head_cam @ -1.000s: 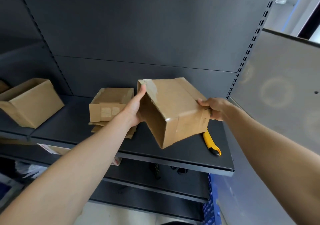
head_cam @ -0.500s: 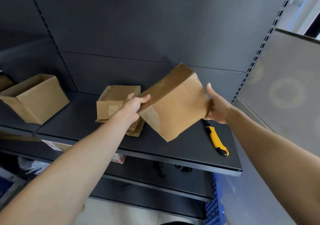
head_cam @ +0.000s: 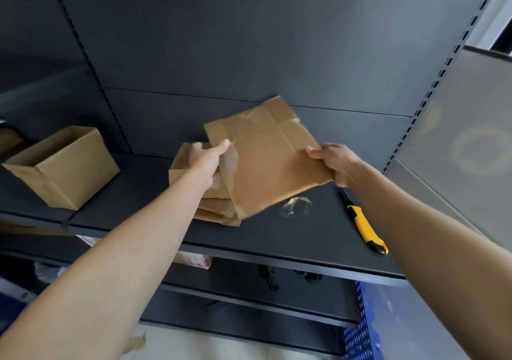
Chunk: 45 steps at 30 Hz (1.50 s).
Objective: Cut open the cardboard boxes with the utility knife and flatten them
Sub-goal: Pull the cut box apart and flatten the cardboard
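A flattened cardboard box is held tilted above the dark shelf. My left hand grips its left edge, thumb on top. At its right edge my right hand grips with curled fingers. Under its left part lies a stack of flattened boxes. The yellow and black utility knife lies on the shelf to the right, touched by neither hand. An open, upright cardboard box stands on the shelf at the left.
A crumpled piece of clear tape lies on the shelf between the stack and the knife. A grey side panel closes the shelf on the right. Lower shelves hold a small carton and dark cables.
The box, still three-dimensional in the earlier frames, was turned over and is now pressed flat between my hands. A piece of clear tape that the box hid shows on the shelf.
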Each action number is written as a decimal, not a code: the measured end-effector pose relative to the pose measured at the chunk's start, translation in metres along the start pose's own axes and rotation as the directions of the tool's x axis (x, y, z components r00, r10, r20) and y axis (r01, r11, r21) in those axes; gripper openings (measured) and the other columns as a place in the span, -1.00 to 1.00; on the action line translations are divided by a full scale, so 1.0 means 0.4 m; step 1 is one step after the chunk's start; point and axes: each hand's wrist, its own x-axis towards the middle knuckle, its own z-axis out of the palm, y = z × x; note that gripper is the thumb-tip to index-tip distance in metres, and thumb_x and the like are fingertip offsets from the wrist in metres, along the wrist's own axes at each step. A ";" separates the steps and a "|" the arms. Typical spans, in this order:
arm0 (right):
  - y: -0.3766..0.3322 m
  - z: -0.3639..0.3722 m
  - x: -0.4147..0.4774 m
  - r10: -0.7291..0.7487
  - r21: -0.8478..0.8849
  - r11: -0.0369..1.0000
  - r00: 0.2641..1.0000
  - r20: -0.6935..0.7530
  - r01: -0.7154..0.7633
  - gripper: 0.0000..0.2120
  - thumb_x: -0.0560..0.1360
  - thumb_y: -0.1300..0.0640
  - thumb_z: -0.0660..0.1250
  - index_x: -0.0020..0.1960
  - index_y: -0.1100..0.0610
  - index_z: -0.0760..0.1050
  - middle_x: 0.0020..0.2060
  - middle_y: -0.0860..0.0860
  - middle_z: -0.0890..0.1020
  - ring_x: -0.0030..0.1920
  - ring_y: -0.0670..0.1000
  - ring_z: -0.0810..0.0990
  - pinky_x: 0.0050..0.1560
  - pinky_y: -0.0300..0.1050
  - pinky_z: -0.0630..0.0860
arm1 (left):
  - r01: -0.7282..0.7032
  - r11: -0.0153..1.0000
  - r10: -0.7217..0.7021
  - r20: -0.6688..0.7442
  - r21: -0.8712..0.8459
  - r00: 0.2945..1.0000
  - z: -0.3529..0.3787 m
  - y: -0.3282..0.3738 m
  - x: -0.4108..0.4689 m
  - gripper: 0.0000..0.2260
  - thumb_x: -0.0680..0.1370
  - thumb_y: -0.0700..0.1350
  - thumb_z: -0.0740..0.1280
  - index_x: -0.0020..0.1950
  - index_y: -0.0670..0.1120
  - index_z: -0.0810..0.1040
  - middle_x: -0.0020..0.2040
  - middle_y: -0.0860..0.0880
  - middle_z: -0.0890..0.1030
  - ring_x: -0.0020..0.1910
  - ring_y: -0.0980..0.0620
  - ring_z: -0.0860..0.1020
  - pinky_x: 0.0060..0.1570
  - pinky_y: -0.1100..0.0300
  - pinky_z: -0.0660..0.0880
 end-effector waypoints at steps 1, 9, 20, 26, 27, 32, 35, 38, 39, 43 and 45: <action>-0.003 0.032 0.006 -0.006 0.047 0.999 1.000 -0.021 0.007 -0.33 0.47 0.05 0.45 0.48 0.18 0.26 0.20 0.08 0.55 0.12 0.11 0.57 0.02 0.01 0.57 | 0.034 0.999 -0.037 0.073 0.041 0.997 -0.011 -0.002 0.001 -0.31 0.44 0.02 0.48 0.48 -0.08 0.25 0.27 -0.04 0.48 0.09 -0.09 0.53 -0.08 0.01 0.54; 0.035 0.319 0.042 0.091 0.010 0.996 0.995 0.046 -0.091 -0.56 0.49 0.06 0.41 0.28 0.27 0.45 0.06 0.11 0.62 0.05 0.12 0.61 0.13 0.08 0.56 | -0.019 0.896 0.054 -0.066 0.444 0.996 -0.170 -0.034 0.113 -0.35 0.45 0.02 0.47 0.45 -0.17 0.32 0.37 -0.11 0.44 0.31 -0.16 0.44 0.22 -0.02 0.40; 0.085 0.426 0.095 0.307 -0.364 0.901 0.940 0.148 -0.237 -0.81 0.56 0.19 0.31 0.14 0.24 0.48 -0.03 0.11 0.62 -0.10 0.06 0.61 -0.15 -0.13 0.58 | 0.065 0.756 -0.053 -0.037 0.651 0.998 -0.261 -0.113 0.219 -0.36 0.40 0.09 0.50 0.38 -0.17 0.43 0.31 -0.13 0.51 0.25 -0.15 0.50 0.17 0.02 0.48; 0.076 0.437 0.160 0.249 -0.390 0.903 0.959 0.133 -0.180 -0.70 0.55 0.12 0.30 0.22 0.25 0.45 -0.05 0.09 0.53 -0.22 -0.01 0.51 -0.23 -0.18 0.51 | 0.096 0.809 -0.079 -0.054 0.580 0.995 -0.244 -0.114 0.252 -0.30 0.46 -0.02 0.47 0.48 -0.22 0.25 0.45 -0.14 0.34 0.40 -0.15 0.36 0.29 0.05 0.33; 0.069 0.445 0.170 0.213 -0.400 0.903 0.972 0.101 -0.156 -0.72 0.55 0.14 0.27 0.21 0.25 0.44 -0.07 0.09 0.52 -0.24 0.00 0.50 -0.25 -0.17 0.50 | 0.104 0.822 -0.086 -0.057 0.560 0.995 -0.246 -0.108 0.255 -0.29 0.46 -0.02 0.47 0.49 -0.21 0.24 0.46 -0.15 0.33 0.41 -0.14 0.34 0.32 0.04 0.32; 0.011 0.505 0.183 0.025 -0.447 0.894 1.000 -0.002 -0.024 -0.81 0.55 0.04 0.18 -0.01 0.17 0.43 -0.14 0.07 0.52 -0.13 0.10 0.55 -0.11 -0.06 0.51 | 0.118 0.898 -0.065 -0.138 0.424 0.988 -0.289 -0.070 0.270 -0.46 0.49 -0.08 0.45 0.41 -0.19 0.39 0.36 -0.12 0.47 0.32 -0.10 0.43 0.21 0.15 0.33; -0.014 0.546 0.175 -0.034 -0.483 0.874 0.998 0.055 0.056 -0.80 0.56 0.02 0.18 -0.04 0.16 0.42 -0.16 0.06 0.53 -0.17 0.09 0.52 -0.18 -0.11 0.44 | 0.144 0.901 -0.097 -0.134 0.410 0.986 -0.344 -0.068 0.276 -0.46 0.49 -0.04 0.44 0.42 -0.14 0.39 0.38 -0.10 0.45 0.33 -0.09 0.42 0.31 0.10 0.32; -0.037 0.587 0.158 -0.090 -0.492 0.862 0.992 0.086 0.120 -0.79 0.56 0.03 0.18 0.02 0.17 0.47 -0.13 0.06 0.53 -0.12 0.10 0.54 -0.16 -0.13 0.45 | 0.156 0.910 -0.110 -0.137 0.385 0.984 -0.399 -0.074 0.284 -0.50 0.50 -0.03 0.43 0.41 -0.10 0.42 0.37 -0.08 0.45 0.33 -0.08 0.42 0.27 0.13 0.32; -0.044 0.603 0.151 -0.098 -0.475 0.870 0.991 0.093 0.130 -0.78 0.56 0.04 0.19 0.02 0.18 0.48 -0.12 0.07 0.54 -0.09 0.10 0.57 -0.14 -0.12 0.48 | 0.148 0.916 -0.095 -0.158 0.372 0.983 -0.417 -0.072 0.287 -0.50 0.50 -0.03 0.43 0.41 -0.09 0.42 0.38 -0.08 0.45 0.33 -0.09 0.41 0.26 0.13 0.31; -0.053 0.699 0.135 -0.111 -0.445 0.880 0.983 0.148 0.167 -0.81 0.57 0.11 0.21 0.00 0.23 0.50 -0.07 0.12 0.59 -0.03 0.14 0.62 -0.07 -0.07 0.59 | 0.120 0.912 -0.016 -0.257 0.393 0.966 -0.509 -0.051 0.316 -0.49 0.51 -0.06 0.42 0.43 -0.08 0.39 0.39 -0.08 0.43 0.34 -0.10 0.41 0.30 0.09 0.32; -0.053 0.759 0.123 -0.035 -0.444 0.886 0.974 0.224 0.134 -0.81 0.58 0.20 0.20 0.07 0.30 0.50 0.01 0.16 0.61 0.01 0.12 0.62 -0.07 -0.10 0.59 | 0.128 0.882 0.008 -0.285 0.454 0.958 -0.560 -0.042 0.340 -0.48 0.54 -0.08 0.39 0.46 -0.11 0.35 0.41 -0.10 0.41 0.36 -0.11 0.39 0.33 0.09 0.30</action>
